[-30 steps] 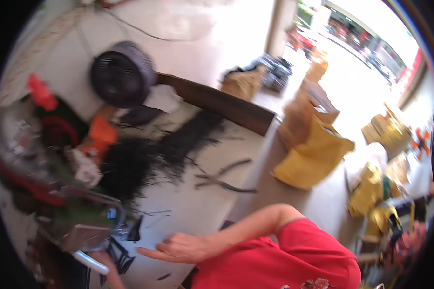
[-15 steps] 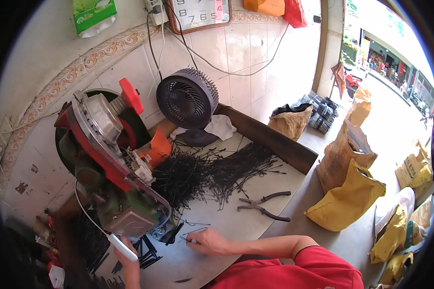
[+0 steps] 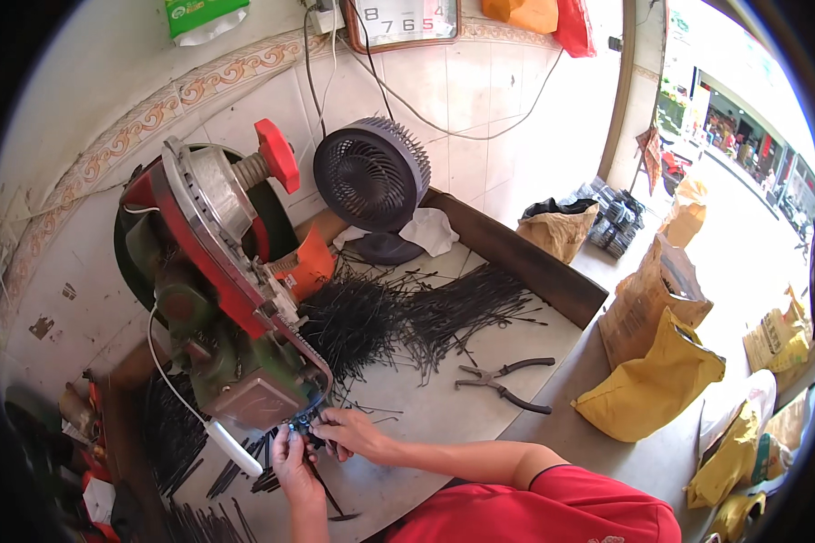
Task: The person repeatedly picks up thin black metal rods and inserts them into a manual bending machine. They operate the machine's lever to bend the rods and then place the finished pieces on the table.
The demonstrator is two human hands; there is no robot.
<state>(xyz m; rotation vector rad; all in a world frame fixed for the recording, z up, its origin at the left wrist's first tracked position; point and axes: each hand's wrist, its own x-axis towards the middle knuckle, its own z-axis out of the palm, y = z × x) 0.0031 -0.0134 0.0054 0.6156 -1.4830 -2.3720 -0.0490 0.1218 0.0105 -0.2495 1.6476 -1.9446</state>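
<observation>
Both my hands meet at the low working head of a green and red machine (image 3: 244, 348). My left hand (image 3: 296, 471) is closed, its thumb and fingers pinched at the head. A thin black rod (image 3: 324, 489) slants down from between the hands toward the table edge. Coming in from the right, my right hand (image 3: 355, 433) is also closed, with its fingertips against the head. What it grips there is too small and covered to make out. Black rods lie beside my left hand, under a white bar (image 3: 234, 449) on a cable.
A tangled heap of thin black wire pieces (image 3: 358, 321) covers the table's middle. Pliers (image 3: 505, 384) lie near its right edge. Behind stands a dark fan (image 3: 371, 174). A wooden rail (image 3: 516, 258) borders the far right side. Yellow sacks (image 3: 647, 376) stand on the floor.
My left hand has moved right from beside the white bar to the machine head. My right hand has moved left to meet it. The view has shifted slightly.
</observation>
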